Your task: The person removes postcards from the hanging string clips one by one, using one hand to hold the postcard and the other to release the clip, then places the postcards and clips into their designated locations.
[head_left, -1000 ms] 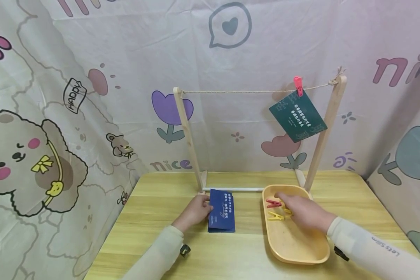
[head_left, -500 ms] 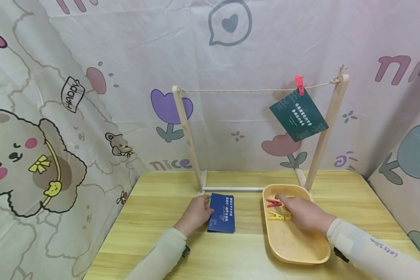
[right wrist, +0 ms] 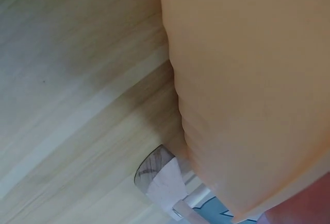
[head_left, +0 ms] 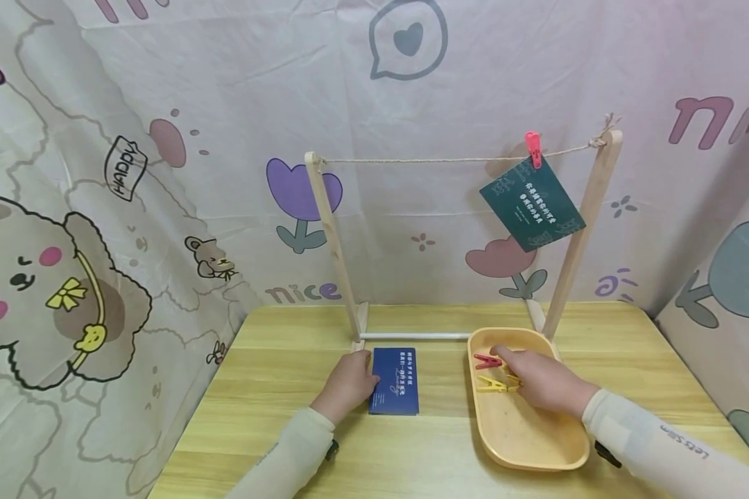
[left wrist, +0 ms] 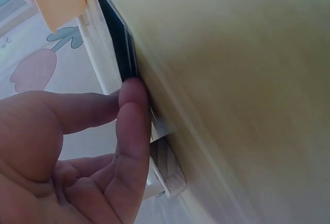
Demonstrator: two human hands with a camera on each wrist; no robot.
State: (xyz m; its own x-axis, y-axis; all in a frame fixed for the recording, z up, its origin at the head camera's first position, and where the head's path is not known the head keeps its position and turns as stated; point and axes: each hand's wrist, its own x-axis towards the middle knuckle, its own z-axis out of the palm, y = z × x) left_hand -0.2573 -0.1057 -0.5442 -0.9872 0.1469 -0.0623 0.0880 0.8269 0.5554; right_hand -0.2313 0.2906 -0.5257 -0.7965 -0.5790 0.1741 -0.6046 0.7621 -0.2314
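Note:
A small stack of dark blue cards (head_left: pixel 394 381) printed with white writing lies on the table. At its left edge, my left hand (head_left: pixel 347 384) pinches the cards' edge between thumb and fingertips; the left wrist view shows the thumb (left wrist: pixel 93 112) meeting the index finger over the thin card edges. My right hand (head_left: pixel 546 380) reaches into an orange-yellow tray (head_left: pixel 533 457), beside a red clothespin (head_left: pixel 488 362) and yellow clothespins (head_left: pixel 493 384). Its fingertips are hidden, so I cannot tell whether they hold one. The right wrist view mostly shows the tray's outer wall (right wrist: pixel 247 80).
Behind the cards and tray stands a wooden frame (head_left: pixel 333 242) with a twine line (head_left: pixel 424 161) across its top. A green card (head_left: pixel 532 204) hangs near the right post from a pink clothespin (head_left: pixel 533 149). A white rod (head_left: pixel 421 336) joins the frame's feet.
The upper blue card has settled lower, and the stack now lies squarer and flatter. My left hand shifted slightly along its edge. The right hand stays in the tray.

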